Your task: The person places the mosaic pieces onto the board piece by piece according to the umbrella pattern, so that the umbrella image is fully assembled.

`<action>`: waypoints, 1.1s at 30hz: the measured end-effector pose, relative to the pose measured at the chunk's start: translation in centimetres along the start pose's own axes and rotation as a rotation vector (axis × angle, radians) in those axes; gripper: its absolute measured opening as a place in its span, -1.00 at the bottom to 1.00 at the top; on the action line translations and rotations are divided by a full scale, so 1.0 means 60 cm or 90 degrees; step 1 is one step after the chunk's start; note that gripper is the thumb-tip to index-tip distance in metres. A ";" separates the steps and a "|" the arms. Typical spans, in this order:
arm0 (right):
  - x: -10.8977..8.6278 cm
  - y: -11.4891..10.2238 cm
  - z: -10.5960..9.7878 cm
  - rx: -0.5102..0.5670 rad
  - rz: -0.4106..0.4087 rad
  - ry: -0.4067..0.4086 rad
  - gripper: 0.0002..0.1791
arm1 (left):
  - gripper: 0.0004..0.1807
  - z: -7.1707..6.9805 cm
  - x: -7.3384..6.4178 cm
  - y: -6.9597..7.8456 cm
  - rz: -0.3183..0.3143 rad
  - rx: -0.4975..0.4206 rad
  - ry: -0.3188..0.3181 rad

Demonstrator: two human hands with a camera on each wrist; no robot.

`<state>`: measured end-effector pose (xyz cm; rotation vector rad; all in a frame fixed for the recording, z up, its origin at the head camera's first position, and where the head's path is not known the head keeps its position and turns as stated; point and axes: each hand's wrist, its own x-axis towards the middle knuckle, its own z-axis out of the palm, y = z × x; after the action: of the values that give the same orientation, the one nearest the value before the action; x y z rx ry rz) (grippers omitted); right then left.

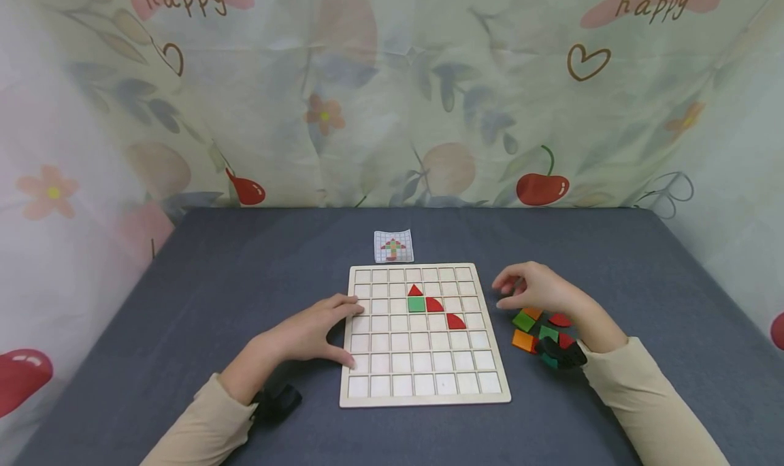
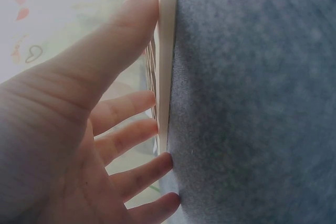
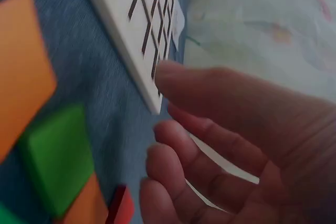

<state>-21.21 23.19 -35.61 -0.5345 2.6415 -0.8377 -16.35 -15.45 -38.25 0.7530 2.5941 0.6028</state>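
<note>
A pale wooden grid board (image 1: 425, 403) lies on the table. On it are a red triangle (image 1: 414, 290), a green square (image 1: 416, 305) just below, and two red quarter-circle pieces (image 1: 434, 305) stepping down to the right. My left hand (image 1: 309, 331) rests at the board's left edge, thumb and fingers spread, fingertips on the rim. To the right of the board, my right hand (image 1: 534, 288) hovers with loosely bent fingers and nothing between them. Below it lie loose pieces, among them a green block (image 3: 60, 158) and an orange block (image 3: 23, 69); the wrist and its black camera partly hide them.
A small card (image 1: 394, 256) printed with a coloured tree-like pattern lies behind the board. The dark grey tablecloth (image 1: 263, 248) ends at a patterned fabric backdrop (image 1: 380, 112). Black wrist cameras (image 1: 278, 403) hang under both forearms, close over the table.
</note>
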 end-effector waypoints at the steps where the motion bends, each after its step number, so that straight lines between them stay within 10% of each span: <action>1: -0.005 0.006 -0.003 0.000 -0.002 -0.010 -0.69 | -0.03 0.000 0.000 0.000 0.000 -0.001 0.000; 15: -0.039 0.060 -0.018 0.043 -0.070 -0.123 -0.66 | -0.03 0.000 -0.001 0.000 -0.001 -0.004 -0.002; 33: -0.037 0.058 -0.006 -0.037 -0.134 -0.030 -0.77 | -0.05 -0.001 -0.003 0.002 0.001 -0.003 0.001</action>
<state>-20.27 26.99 -37.00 -0.8483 2.6053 -0.7971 -16.18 -15.45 -38.12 0.7542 2.5924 0.6096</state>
